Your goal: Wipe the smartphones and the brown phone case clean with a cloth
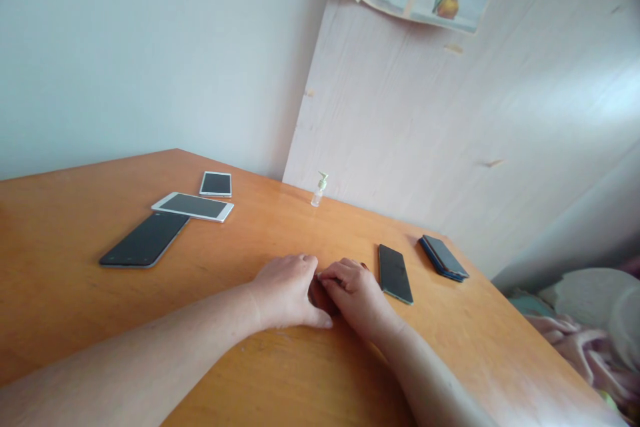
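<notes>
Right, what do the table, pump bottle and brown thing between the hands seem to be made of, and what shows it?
Table: wood or wood-look laminate, lightly glossy, from its faint grain and soft sheen.
Pump bottle: probably clear, smooth plastic, since its body looks transparent; glass is possible.
Brown thing: dark and mostly hidden, so material and finish stay open.

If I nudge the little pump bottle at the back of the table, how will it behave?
The pump bottle would probably tip easily, being narrow with a tall pump head on top. It is likely light, since its clear body looks small. If toppled, it might not roll far, since that head juts sideways.
</notes>
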Motion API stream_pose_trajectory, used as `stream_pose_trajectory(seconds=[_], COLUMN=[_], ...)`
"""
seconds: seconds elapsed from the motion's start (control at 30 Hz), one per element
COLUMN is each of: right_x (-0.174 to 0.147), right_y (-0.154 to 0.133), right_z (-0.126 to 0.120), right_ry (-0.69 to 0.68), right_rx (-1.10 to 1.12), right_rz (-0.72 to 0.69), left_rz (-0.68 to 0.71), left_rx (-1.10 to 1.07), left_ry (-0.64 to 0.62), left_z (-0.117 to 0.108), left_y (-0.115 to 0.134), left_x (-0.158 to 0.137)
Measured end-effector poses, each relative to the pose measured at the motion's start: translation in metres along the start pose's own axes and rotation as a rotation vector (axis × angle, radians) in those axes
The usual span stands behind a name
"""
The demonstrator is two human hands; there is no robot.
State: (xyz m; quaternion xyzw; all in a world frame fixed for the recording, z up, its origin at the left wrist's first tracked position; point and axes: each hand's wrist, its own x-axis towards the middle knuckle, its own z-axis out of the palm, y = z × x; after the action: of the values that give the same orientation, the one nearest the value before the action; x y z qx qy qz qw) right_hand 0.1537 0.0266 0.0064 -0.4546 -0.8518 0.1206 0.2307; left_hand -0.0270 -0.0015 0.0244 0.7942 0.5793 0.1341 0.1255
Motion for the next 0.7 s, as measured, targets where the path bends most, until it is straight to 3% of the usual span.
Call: stream_pose_trajectory(seconds=[0.17,0.23,0.37,0.6,0.7], right_x=[-0.004,-0.005,-0.004,-0.005,-0.006], right_y=[-0.008,-0.004,0.002,-0.011,-0.013], right_z=[-0.003,-0.006,-0.011,-0.002,-0.003], right_ry=[-0.122,-0.161,-0.084,-0.092,-0.168], right_rx=[0.196,0.217,0.07,0.018,0.013], right_rz=[-0.058,0.013,0.163,0.043,0.016], left_rz=[0.009,0.017,0.027,0.028,0.024], left_rx=[0.003,0.009,0.003,-0.004,-0.003], left_ry=[-0.011,-0.006,0.004,0.004,-0.001], left_z=[-0.002,-0.002,-0.003,-0.001,-0.002], left_y=[0.001,0.001,0.0,0.0,0.0], left_x=[-0.001,-0.001,-0.001,0.0,0.0])
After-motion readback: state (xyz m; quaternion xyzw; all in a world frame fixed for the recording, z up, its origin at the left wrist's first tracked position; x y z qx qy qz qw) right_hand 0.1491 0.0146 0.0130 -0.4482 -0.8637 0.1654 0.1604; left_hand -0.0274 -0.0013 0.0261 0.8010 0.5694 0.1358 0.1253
